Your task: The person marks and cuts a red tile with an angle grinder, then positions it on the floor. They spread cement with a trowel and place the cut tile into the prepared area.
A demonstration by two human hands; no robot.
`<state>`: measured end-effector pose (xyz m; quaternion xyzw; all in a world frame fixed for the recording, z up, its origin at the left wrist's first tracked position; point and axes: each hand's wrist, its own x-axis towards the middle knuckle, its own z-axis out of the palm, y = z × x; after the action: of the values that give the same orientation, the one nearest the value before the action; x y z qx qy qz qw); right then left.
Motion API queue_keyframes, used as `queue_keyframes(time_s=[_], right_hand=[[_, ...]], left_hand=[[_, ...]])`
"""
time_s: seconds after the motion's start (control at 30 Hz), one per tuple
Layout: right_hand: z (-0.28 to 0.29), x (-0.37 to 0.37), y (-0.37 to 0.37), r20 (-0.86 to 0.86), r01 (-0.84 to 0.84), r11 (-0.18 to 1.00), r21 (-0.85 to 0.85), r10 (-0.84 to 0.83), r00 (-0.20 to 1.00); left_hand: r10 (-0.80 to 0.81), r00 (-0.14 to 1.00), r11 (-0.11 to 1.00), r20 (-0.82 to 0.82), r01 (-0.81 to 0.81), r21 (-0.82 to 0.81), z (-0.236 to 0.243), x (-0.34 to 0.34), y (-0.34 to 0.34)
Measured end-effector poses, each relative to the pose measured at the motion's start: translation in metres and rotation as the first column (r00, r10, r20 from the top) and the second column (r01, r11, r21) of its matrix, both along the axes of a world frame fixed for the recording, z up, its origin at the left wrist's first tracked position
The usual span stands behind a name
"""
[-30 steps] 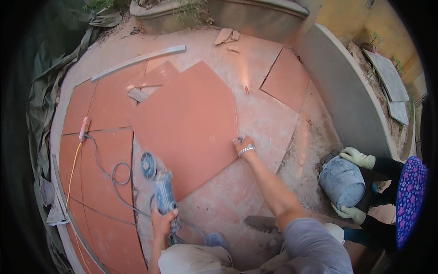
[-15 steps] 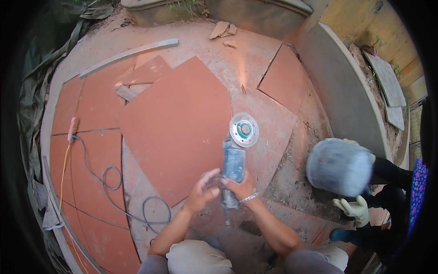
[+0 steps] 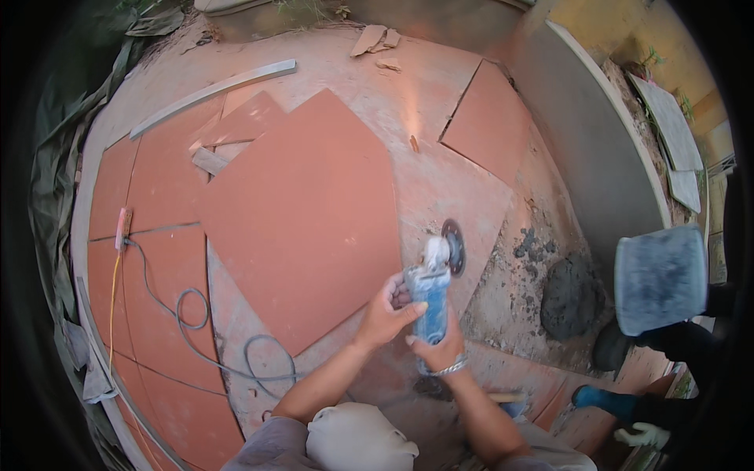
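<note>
I hold a dusty blue angle grinder (image 3: 432, 314) upright over the floor, its dark disc (image 3: 453, 247) turned to the right. My left hand (image 3: 390, 310) grips the left side of the grinder's body, thumb across it. My right hand (image 3: 442, 345), with a silver bracelet at the wrist, is wrapped round the lower part of the tool. Beyond them a large red tile (image 3: 302, 200) with clipped corners lies loose on the pale dusty base. The grey cable (image 3: 192, 318) loops across the left tiles toward a pink socket strip (image 3: 123, 228) with a yellow cord.
A co-worker (image 3: 679, 353) at right has a grey bucket (image 3: 660, 279) beside a heap of wet mortar (image 3: 571, 294). A curved low wall (image 3: 597, 133) borders the right. A long metal bar (image 3: 212, 94) and broken tile pieces (image 3: 369, 39) lie at the back; dark sheeting hangs left.
My right hand left the tile and joined my left on the grinder, which moved right and turned its disc sideways. The co-worker's bucket moved right, and a mortar heap now shows.
</note>
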<state>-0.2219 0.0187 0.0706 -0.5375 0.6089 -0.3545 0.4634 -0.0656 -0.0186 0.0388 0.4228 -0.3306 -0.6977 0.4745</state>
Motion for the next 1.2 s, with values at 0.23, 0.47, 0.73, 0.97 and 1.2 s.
queue_keyframes(time_s=[0.23, 0.47, 0.73, 0.97, 1.2], right_hand=[[0.007, -0.021, -0.055, 0.341, 0.169, 0.949, 0.265, -0.256, 0.904], [0.014, 0.013, -0.084, 0.375, 0.211, 0.949, 0.234, -0.288, 0.881], [-0.015, 0.085, -0.143, -0.076, 0.097, 0.993, 0.064, -0.092, 0.993], [-0.028, 0.128, -0.188, -0.155, 0.032, 0.978, 0.207, 0.001, 0.988], [-0.038, 0.146, -0.205, -0.131, 0.07, 0.979, 0.194, -0.045, 0.99]], left_hand=[[-0.067, 0.799, 0.79, 0.597, 0.408, -0.457, 0.036, 0.026, 0.009], [0.38, 0.545, 0.654, 0.748, 0.414, -0.633, 0.027, 0.017, 0.013], [0.228, 0.199, 0.844, 0.953, 0.449, -0.295, 0.013, 0.106, -0.028], [-0.492, -0.056, 0.87, 0.869, 0.002, 0.493, 0.01, 0.187, -0.113], [-0.487, -0.066, 0.873, 0.871, -0.011, 0.487, 0.015, 0.184, -0.116]])
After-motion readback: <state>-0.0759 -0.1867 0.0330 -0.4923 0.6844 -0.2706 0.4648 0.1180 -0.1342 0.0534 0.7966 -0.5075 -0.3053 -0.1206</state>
